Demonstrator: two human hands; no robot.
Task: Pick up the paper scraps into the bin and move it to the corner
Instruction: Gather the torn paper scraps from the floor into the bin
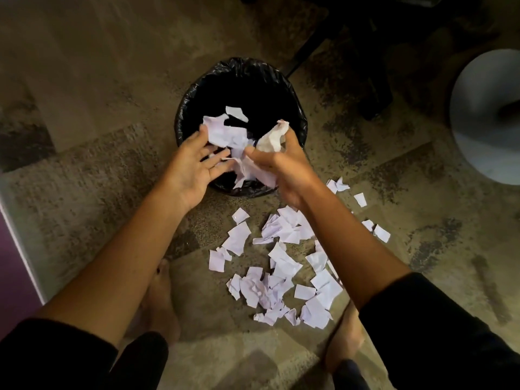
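Note:
A round bin (197, 88) lined with a black bag stands on the carpet at the middle of the view. Over its near rim my left hand (194, 167) is spread open, fingers apart, touching a bunch of white paper scraps (225, 133) that hang over the opening. My right hand (281, 164) is closed around a crumpled wad of paper (271, 139) just above the bin's right rim. Several more white scraps (281, 266) lie scattered on the floor in front of the bin, between my arms.
My bare feet (160, 302) stand on the mottled brown carpet on either side of the scrap pile. A dark chair base (351, 43) is behind the bin at upper right. A round white object (486, 142) sits at the right edge. A purple panel (11, 263) borders the left.

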